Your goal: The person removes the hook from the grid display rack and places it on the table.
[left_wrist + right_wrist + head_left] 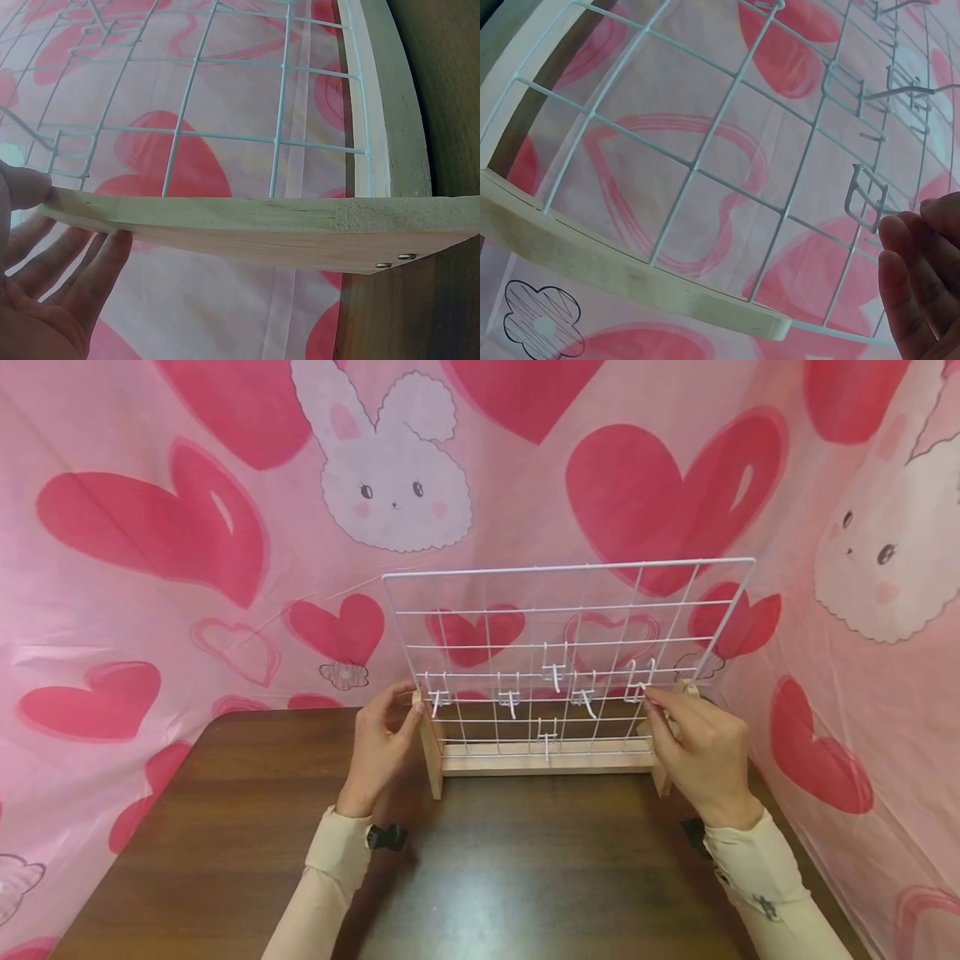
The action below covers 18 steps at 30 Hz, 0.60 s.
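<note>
A white wire grid panel (566, 567) stands upright in a light wooden stand (547, 765). My left hand (378, 747) holds the upper end of the left wooden upright (225, 216), thumb on one side and fingers on the other. At the grid's right side, my right hand (703, 747) pinches a white wire hook (849, 199) by its prong, and the hook's square back lies against the grid wires. Several similar hooks hang on the panel, among them an upper one (555, 673) and a low one (547, 745).
The stand rests toward the back of a dark wooden table (480, 877). Pink cloth (517, 510) with hearts and rabbits hangs behind and at the sides. Two screw heads (406, 256) show low on the left upright.
</note>
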Motion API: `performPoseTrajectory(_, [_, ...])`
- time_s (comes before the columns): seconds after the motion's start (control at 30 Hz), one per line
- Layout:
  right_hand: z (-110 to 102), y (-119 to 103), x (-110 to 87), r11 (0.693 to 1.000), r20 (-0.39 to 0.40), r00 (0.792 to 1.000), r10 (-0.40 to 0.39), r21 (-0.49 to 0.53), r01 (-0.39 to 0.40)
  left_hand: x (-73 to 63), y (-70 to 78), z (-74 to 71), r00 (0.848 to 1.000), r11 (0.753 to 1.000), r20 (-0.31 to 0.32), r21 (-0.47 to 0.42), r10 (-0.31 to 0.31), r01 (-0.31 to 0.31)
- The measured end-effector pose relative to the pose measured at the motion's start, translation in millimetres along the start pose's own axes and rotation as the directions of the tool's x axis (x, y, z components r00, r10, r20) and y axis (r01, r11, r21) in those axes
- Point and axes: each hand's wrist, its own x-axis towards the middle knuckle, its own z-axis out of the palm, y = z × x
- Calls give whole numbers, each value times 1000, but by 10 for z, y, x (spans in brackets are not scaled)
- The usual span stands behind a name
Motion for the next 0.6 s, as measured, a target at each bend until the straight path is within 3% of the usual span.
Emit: performPoseTrajectory(0.6, [-136, -71, 27, 999, 22, 999, -30, -29, 30, -4, -31, -1, 1000, 1000, 2, 8, -2, 2])
